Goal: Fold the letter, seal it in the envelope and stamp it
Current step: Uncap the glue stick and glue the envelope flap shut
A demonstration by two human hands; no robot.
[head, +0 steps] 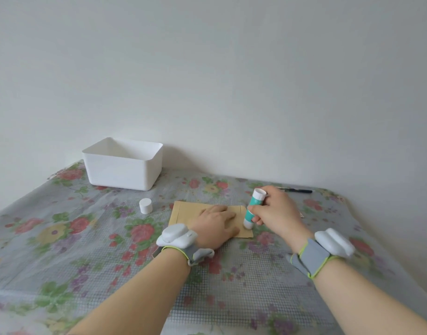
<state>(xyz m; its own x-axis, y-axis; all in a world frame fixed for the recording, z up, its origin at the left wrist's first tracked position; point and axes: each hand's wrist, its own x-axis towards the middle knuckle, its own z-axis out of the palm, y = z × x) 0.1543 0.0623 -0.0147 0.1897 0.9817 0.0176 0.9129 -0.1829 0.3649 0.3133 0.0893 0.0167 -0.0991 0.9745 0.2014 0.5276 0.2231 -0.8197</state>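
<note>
Fingers (260,210) of right hand (275,211) curled round one glue stick (254,201), its tip down at the envelope's 3 o'clock edge. Left hand (215,223) lay flat, fingers straight, pinning the one tan envelope (183,213) mid-desk (87,238). Envelope looked light, thin, bendy and prone to sliding; best held by pressing it flat. One cap (145,206) at 10 o'clock, one box (123,165) at 11, one pen (297,190) at 1.

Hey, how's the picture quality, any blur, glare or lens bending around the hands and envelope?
Head view: soft, even light, faint shadows, no glare. Head view: the right hand gripping the glue stick and the left hand flat on the envelope look soft-edged. Head view: the wide lens bows the table edges.
</note>
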